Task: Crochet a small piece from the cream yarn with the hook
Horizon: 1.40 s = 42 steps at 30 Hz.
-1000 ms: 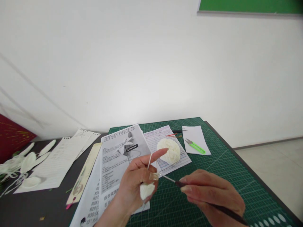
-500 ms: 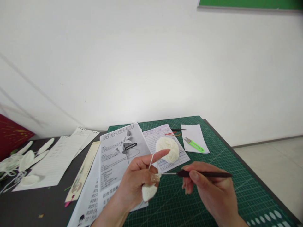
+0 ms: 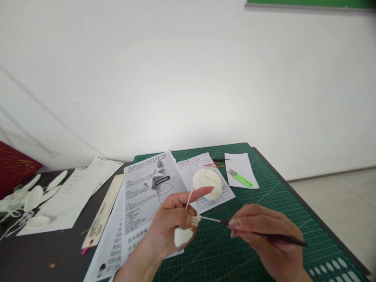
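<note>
My left hand (image 3: pixel 173 219) pinches a small white crocheted piece (image 3: pixel 182 236) between thumb and fingers, its index finger stretched out to the right. A strand of white yarn (image 3: pixel 189 199) runs over that index finger. In my right hand (image 3: pixel 270 235) is a crochet hook (image 3: pixel 286 239) with a dark handle, held like a pen. The hook's thin metal shaft points left and its tip meets the top edge of the white piece; loops there are too small to make out. Behind the left fingertip sits a ball of white yarn (image 3: pixel 207 181).
A green cutting mat (image 3: pixel 293 219) covers the table under a printed pattern sheet (image 3: pixel 141 203), a lined form (image 3: pixel 190 166) and a white paper (image 3: pixel 239 160) bearing green thread snips (image 3: pixel 240 178). Leftward lie a ruler (image 3: pixel 102 215), handwritten sheets (image 3: pixel 70 196) and several white crocheted petals (image 3: pixel 33 199).
My right hand has moved right and slightly down, tilting the hook so its handle end sits lower. The left hand stays nearly in place, still holding the white piece.
</note>
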Each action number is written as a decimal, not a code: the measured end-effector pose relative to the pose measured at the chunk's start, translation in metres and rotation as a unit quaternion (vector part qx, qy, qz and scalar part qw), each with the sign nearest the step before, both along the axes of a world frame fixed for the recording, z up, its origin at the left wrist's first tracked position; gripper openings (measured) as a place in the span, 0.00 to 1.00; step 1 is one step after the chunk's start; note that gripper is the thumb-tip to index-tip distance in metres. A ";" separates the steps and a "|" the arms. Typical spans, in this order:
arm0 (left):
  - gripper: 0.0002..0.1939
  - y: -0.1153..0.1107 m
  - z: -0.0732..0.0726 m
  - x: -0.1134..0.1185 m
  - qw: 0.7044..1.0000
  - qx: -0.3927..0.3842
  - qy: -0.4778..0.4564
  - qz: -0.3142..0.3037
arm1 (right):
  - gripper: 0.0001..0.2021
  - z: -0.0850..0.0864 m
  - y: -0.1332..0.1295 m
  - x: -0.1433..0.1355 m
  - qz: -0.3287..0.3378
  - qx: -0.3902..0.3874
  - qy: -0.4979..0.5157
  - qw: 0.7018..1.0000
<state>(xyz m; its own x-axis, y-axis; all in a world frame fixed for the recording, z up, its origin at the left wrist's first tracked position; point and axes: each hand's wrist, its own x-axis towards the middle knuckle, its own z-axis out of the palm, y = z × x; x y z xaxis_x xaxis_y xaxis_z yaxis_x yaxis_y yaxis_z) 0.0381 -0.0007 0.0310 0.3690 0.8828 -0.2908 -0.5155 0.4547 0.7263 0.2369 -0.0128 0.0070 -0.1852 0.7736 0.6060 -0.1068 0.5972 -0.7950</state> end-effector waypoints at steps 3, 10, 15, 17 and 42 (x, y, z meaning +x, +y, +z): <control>0.26 0.000 -0.002 0.000 1.000 0.006 0.002 -0.005 | 0.08 -0.006 0.000 -0.008 -0.001 -0.118 0.116 0.986; 0.28 0.002 -0.007 -0.004 0.999 0.031 0.003 -0.015 | 0.07 -0.012 0.004 -0.015 0.015 -0.200 0.171 0.965; 0.27 -0.002 -0.006 -0.002 0.987 0.112 0.110 0.042 | 0.13 -0.007 -0.001 -0.011 -0.036 -0.045 0.081 0.995; 0.28 -0.006 -0.005 0.001 0.973 0.148 0.164 0.062 | 0.16 -0.006 -0.003 -0.010 -0.056 0.004 0.043 0.998; 0.30 -0.014 -0.029 0.010 0.787 0.421 0.403 0.202 | 0.15 -0.025 -0.001 -0.026 -0.051 -0.079 0.144 0.985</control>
<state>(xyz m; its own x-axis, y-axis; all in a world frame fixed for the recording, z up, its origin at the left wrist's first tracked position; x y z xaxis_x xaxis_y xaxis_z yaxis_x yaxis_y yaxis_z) 0.0482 -0.0143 0.0018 0.0039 0.8852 0.4652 0.2874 -0.4466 0.8473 0.2106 -0.0133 -0.0183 0.0606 0.8684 0.4922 -0.2874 0.4874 -0.8245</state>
